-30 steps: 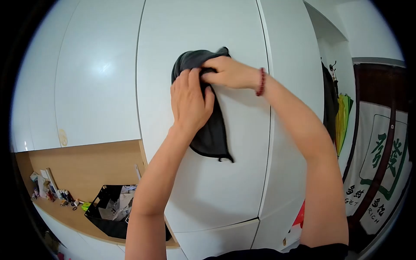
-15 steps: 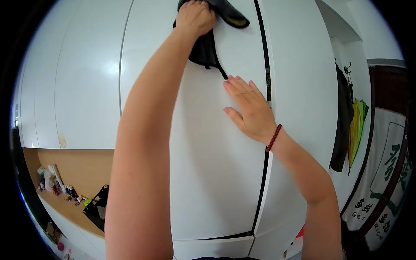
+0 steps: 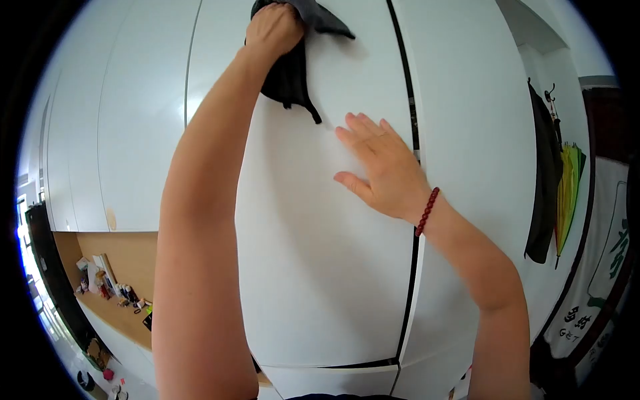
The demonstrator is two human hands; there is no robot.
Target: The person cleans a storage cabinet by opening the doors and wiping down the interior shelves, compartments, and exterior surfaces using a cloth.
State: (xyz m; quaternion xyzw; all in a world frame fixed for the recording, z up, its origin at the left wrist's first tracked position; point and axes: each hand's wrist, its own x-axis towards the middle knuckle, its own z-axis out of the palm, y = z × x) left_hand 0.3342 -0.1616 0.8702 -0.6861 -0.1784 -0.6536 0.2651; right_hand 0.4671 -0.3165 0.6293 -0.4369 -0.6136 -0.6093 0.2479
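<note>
High on a white cabinet door, my left hand is closed around a black cloth. One part of the cloth hangs below the fist, ending in a narrow tip, and a flap sticks out to the right. Lower down and to the right, my right hand lies flat at the same door with its fingers stretched out, holding nothing. A dark red bead bracelet circles my right wrist, beside the dark gap along the door's edge.
A wooden shelf niche with small bottles and other items is at lower left. On the right, a dark hanging cloth and a yellow-green folded umbrella hang near a white curtain with green and black lettering.
My left hand has moved left across the door with the black cloth, whose flap has shifted too. My right hand stays nearly in place. The view has turned slightly.
</note>
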